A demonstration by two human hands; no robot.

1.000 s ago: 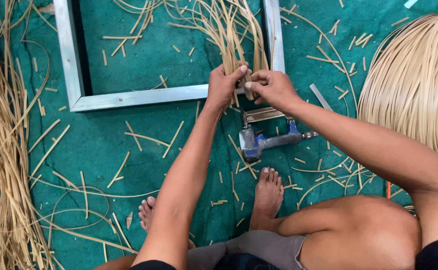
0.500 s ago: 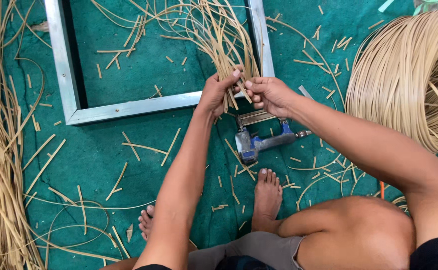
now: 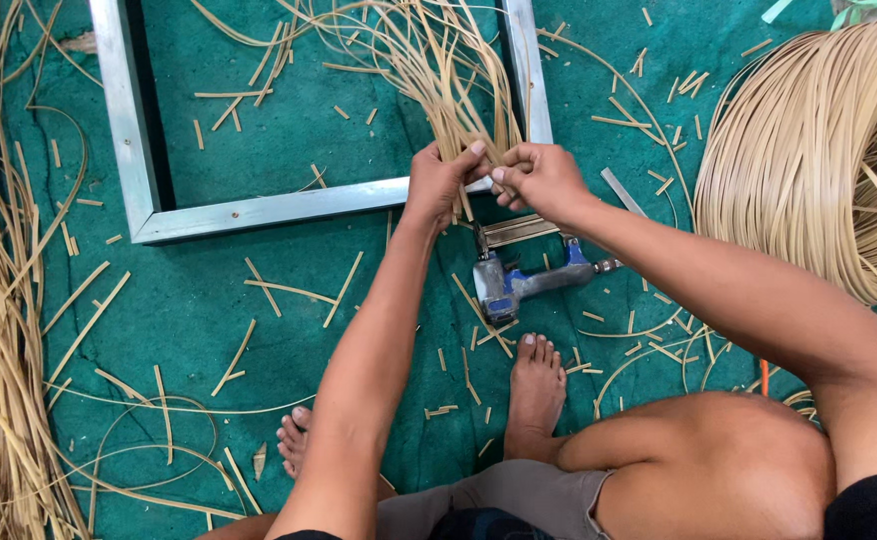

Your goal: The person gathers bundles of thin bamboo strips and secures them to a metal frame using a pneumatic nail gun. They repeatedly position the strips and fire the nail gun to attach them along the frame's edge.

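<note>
There is only one view, from a camera worn on the person's head. It looks almost straight down, from quite near, at the green mat (image 3: pixel 259 300). The person's knee (image 3: pixel 719 450) and feet fill the near edge. The metal frame (image 3: pixel 259 208) lies far, the cane coil (image 3: pixel 809 150) far right.

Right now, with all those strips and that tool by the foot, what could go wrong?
The left hand and right hand pinch thin rattan strips at the metal frame; a strip might spring back or poke a finger. The staple gun lies close to the bare foot, so it could get kicked. Cut scraps lie scattered on the green mat and might prick bare soles.
</note>
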